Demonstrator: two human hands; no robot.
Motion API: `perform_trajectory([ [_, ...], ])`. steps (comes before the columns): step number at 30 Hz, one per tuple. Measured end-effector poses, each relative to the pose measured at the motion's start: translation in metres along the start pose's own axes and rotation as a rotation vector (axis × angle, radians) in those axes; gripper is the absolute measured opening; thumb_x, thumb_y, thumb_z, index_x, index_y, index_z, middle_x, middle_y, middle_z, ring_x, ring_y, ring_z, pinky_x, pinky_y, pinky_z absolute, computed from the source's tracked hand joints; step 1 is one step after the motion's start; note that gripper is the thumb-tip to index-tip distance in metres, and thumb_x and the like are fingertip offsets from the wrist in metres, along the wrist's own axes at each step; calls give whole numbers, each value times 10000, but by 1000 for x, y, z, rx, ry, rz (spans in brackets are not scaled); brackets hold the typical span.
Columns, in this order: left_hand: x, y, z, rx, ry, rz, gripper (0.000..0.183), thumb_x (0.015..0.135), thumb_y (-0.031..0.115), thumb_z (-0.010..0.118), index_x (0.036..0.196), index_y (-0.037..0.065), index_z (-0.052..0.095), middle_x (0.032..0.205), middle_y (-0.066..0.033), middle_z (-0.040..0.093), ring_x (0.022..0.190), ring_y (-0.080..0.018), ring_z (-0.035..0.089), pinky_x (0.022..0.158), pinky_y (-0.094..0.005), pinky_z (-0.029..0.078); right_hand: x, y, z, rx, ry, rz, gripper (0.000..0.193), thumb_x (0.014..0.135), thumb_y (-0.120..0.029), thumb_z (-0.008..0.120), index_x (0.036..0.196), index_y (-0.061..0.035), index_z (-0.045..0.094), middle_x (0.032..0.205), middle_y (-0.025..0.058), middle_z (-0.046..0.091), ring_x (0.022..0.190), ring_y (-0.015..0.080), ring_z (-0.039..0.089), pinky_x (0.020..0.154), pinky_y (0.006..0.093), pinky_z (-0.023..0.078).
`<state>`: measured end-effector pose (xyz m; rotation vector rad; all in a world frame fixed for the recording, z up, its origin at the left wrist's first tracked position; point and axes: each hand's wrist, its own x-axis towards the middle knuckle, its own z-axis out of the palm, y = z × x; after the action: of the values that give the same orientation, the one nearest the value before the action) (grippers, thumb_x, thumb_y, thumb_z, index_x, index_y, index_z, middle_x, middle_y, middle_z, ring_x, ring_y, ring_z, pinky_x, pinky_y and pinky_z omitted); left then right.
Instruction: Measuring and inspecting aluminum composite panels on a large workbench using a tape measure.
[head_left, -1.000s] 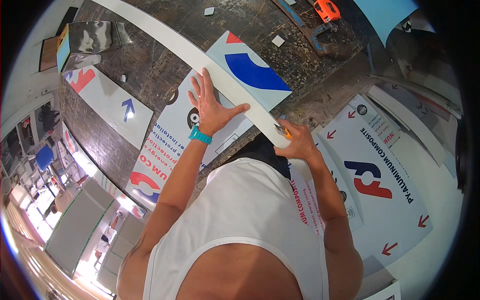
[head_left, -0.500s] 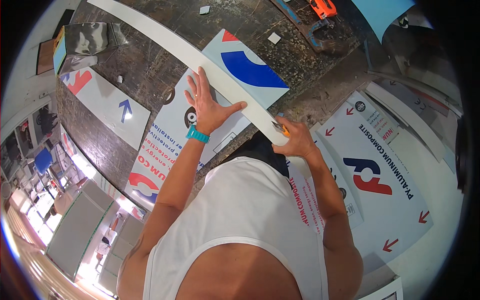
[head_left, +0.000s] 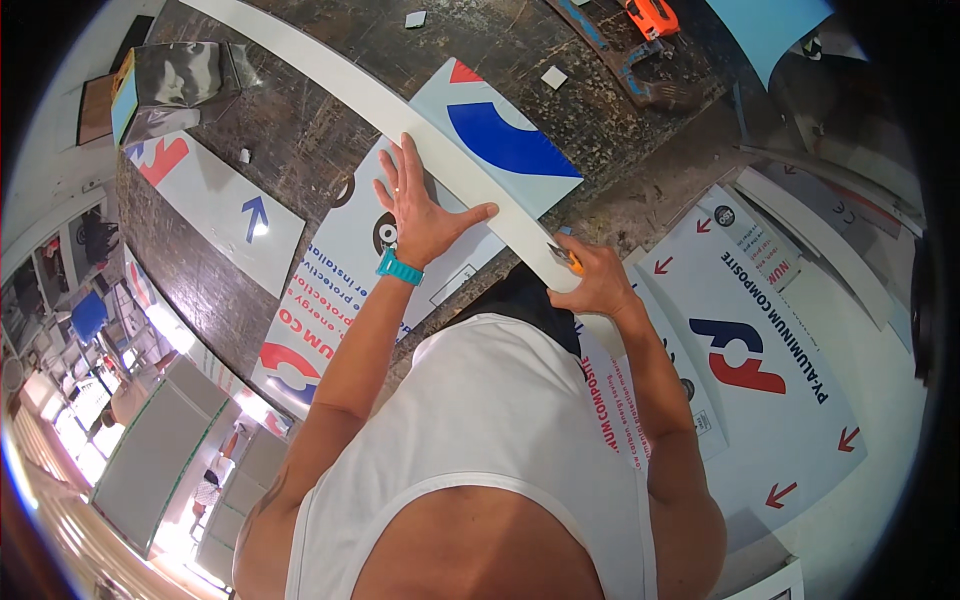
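Note:
A long white strip (head_left: 350,92) runs slantwise from the far left of the dark worktable toward my body. My left hand (head_left: 430,228), with a teal watch on its wrist, lies with fingers spread, its fingertips and thumb on the strip's near-left edge. Beneath the strip is a printed composite panel (head_left: 330,285), white with red and blue marks. At the strip's near end my right hand (head_left: 600,285) is closed round a utility knife (head_left: 574,262) with an orange-yellow handle. The right thumb and fingers also reach the strip's end there. Whether the blade touches the strip cannot be made out.
An orange tool (head_left: 652,17) and a rusty blue metal clamp (head_left: 650,85) lie at the far right of the table. Left stands another printed panel (head_left: 215,210) lying flat. Large printed sheets (head_left: 770,400) lean beside me on the right. Small white offcuts (head_left: 554,77) are scattered about.
Both hands, the strip and the knife keep their places. Only the whole view has shifted very slightly.

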<state>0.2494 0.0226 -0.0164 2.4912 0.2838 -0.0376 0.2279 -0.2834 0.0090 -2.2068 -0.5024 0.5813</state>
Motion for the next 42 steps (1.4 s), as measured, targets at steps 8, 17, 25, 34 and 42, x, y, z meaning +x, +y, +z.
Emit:
perform_trajectory([
  [8,0,1,0,-21,2,-5,1621,533,734,963,1717,26,113,1744,-325,163,1639,-493,7,1233,-716,-68,0,-2,-2,24,-27,32,763,576,-233,867,1288,-9,706,994,151,802,687,311,705,689,352,561],
  [17,3,10,-9,62,7,-13,1610,541,777,934,1709,12,133,1752,-322,115,1615,-553,37,1231,-748,52,-4,5,-1,6,26,-15,816,599,-272,952,1330,-10,697,1018,147,806,697,292,714,710,336,570],
  [25,9,21,-22,244,-6,11,1574,563,796,911,1684,-34,182,1756,-323,71,1591,-598,82,1227,-752,146,-33,13,-59,158,313,598,425,899,-134,787,1296,-38,671,857,79,693,670,140,589,656,279,501],
  [34,12,28,-29,220,-57,-35,1556,558,747,935,1659,-82,213,1753,-324,82,1588,-596,109,1240,-734,161,-43,-27,-86,732,334,727,387,1056,-89,598,1434,-20,548,1063,99,714,763,148,629,666,281,513],
  [42,20,46,-38,330,-103,-25,1513,547,671,963,1613,-144,264,1715,-366,183,1592,-570,154,1248,-709,185,70,-72,-48,38,29,177,575,1032,-79,577,1581,-36,409,1139,220,700,913,377,710,822,473,549],
])
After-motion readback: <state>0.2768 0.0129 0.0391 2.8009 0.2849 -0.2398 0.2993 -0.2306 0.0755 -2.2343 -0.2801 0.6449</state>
